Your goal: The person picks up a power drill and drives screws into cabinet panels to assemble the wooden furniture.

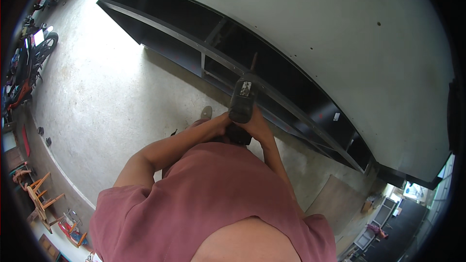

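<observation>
Nearest spread a maroon shirt (pixel 208 189); just beyond, a dark drill (pixel 241 103) was held, its bit (pixel 255 62) pointing far toward a black shelving unit (pixel 301 92). The right hand (pixel 253 123) gripped its handle, likely for control; the left hand (pixel 224 122) met it, perhaps steadying, fingers hidden, their state impossible to tell. A motorcycle (pixel 33 63) stood far left.

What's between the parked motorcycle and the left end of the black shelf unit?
In the head view, only pale concrete floor separates the motorcycle from the black shelf unit.
</observation>
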`<state>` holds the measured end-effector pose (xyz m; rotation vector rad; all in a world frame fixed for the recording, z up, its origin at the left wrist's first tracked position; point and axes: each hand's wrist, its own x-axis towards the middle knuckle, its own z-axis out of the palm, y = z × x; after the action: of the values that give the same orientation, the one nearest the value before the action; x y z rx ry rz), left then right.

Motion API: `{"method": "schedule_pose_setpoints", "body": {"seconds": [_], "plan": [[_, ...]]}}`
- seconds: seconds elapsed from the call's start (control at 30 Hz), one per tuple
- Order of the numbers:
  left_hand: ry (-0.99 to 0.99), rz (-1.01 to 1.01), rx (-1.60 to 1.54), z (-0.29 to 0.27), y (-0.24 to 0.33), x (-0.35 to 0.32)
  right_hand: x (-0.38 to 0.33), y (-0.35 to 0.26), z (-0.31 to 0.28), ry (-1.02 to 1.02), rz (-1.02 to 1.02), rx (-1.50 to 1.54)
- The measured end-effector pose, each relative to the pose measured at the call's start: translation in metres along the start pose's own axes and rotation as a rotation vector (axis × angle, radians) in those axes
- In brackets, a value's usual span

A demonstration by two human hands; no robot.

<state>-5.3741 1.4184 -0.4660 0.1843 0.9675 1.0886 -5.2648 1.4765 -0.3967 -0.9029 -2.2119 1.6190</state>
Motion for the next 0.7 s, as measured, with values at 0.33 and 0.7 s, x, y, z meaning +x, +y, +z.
{"method": "schedule_pose_setpoints", "body": {"seconds": [0.33, 0.7], "plan": [[-0.359, 0.012, -0.146, -0.104, -0.009, -0.062, -0.021, -0.053, 0.126, 0.170, 0.041, -0.071], [-0.359, -0.074, 0.207, -0.088, -0.120, -0.193, -0.194, -0.022, 0.248, 0.540, 0.255, 0.159]]}}
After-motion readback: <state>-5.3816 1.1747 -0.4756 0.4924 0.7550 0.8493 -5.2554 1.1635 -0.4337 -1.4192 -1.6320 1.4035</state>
